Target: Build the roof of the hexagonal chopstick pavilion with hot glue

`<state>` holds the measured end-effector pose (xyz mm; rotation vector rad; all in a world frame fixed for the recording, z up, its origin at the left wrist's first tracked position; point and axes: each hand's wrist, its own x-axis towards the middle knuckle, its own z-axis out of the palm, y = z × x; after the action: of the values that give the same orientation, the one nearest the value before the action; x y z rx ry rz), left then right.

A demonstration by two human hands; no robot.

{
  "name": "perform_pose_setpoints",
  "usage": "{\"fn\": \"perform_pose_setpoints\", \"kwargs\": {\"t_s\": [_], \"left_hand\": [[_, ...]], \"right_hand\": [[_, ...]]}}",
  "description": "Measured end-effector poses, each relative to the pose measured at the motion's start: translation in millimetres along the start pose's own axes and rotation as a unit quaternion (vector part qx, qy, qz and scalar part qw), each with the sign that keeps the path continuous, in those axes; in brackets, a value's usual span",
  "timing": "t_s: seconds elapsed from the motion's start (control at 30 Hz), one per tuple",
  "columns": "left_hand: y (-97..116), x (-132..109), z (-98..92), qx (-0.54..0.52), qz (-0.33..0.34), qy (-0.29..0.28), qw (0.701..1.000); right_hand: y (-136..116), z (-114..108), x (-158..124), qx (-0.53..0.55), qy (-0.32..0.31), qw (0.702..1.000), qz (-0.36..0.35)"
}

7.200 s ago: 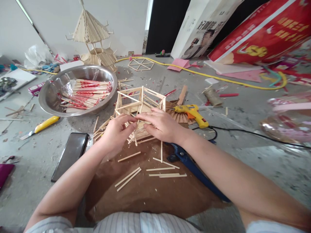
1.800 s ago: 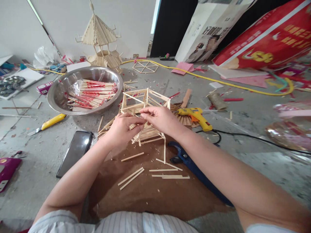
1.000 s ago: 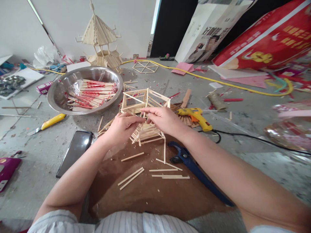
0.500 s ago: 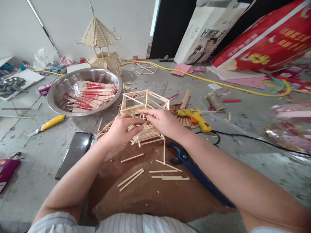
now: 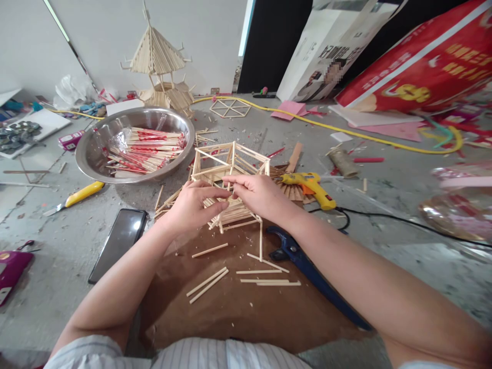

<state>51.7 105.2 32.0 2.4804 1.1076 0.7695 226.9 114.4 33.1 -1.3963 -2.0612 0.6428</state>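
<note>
A small frame built of pale wooden sticks (image 5: 230, 164) stands on the floor in front of me, its near side resting by a brown board (image 5: 230, 302). My left hand (image 5: 192, 205) and my right hand (image 5: 257, 195) meet at the frame's near top edge. Both hands pinch a short stick of the frame between thumb and fingers. Several loose cut sticks (image 5: 207, 283) lie on the board below my hands.
A steel bowl (image 5: 92, 154) of wrapped chopsticks sits at the left. A yellow glue gun (image 5: 307, 183) lies right of the frame, blue cutters (image 5: 307, 266) under my right forearm, a phone (image 5: 119, 243) and yellow knife (image 5: 77, 196) at the left. A finished stick pagoda (image 5: 157, 66) stands behind.
My hands have stayed pinched at the frame's near top edge, with only small finger shifts. The view has moved slightly.
</note>
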Motion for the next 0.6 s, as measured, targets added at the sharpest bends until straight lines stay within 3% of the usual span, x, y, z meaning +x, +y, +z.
{"fn": "perform_pose_setpoints", "kwargs": {"t_s": [0.6], "left_hand": [[-1.6, 0.7, 0.0, -0.016, 0.013, 0.006, 1.000]], "right_hand": [[-2.9, -2.2, 0.2, -0.022, 0.002, 1.000, 0.002]]}}
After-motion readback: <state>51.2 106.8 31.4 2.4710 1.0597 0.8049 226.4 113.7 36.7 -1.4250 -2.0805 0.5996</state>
